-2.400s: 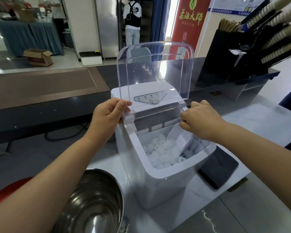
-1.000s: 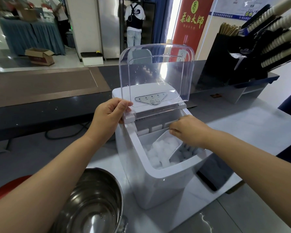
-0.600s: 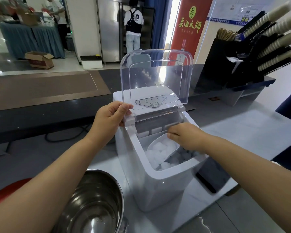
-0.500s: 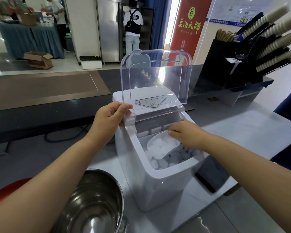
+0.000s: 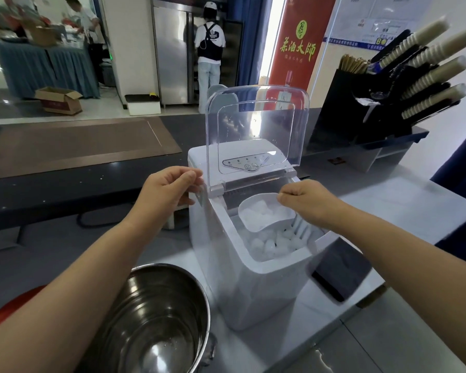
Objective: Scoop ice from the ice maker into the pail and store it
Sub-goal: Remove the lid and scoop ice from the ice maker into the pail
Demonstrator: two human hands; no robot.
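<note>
Ice point(image 5: 262, 211) fills the scoop point(image 5: 256, 226) gripped by the right hand point(image 5: 307, 203); left hand point(image 5: 170, 192) pinches the ice maker's lid point(image 5: 256, 125) at nine o'clock.

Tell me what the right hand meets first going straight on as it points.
Probably the ice maker's left rim, beside the left hand; the scoop in the right hand leads. Depth unclear.
</note>
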